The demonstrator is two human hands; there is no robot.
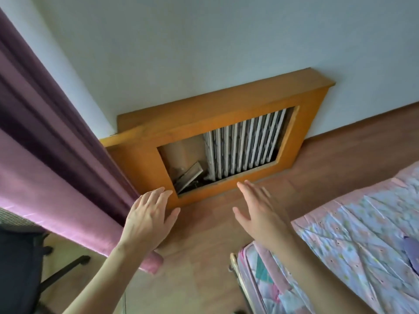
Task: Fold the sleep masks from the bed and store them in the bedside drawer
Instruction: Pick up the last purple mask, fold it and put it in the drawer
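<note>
**Two Bare Hands Reaching Out Over a Wooden Floor**

Looking down at a brown wooden floor (204,257), running from the bottom of the view up to a pale wall (204,41).

Standing against that wall – an orange wooden cover (145,155) with a big hole cut in the front. Showing through the hole: white radiator ribs (247,146) on the right side, and some dark, tilted thing low on the left, too blurry to tell what.

Hanging down the left side – a purple curtain (45,155), its pink hem nearly touching the floor. Peeking out under it in the bottom left corner, a black chair (20,268) with legs spread on the floor.

Lying along the right side – a bed (353,234) under a pink and blue patterned quilt. Sitting on the quilt near the right edge of the view, a small purple-grey shape (411,248), maybe one of the sleep masks, half cut off, so hard telling for sure. Not seeing any drawer.

Reaching forward above the floor:
- left hand (147,218), back facing up, fingers straight and a little spread, holding nothing, just in front of the curtain's edge.
- right hand (258,211), fingers straight and stretched toward the wooden cover, thumb sticking out, holding nothing.

Both hands staying apart from each other, touching neither floor nor bed.
</note>
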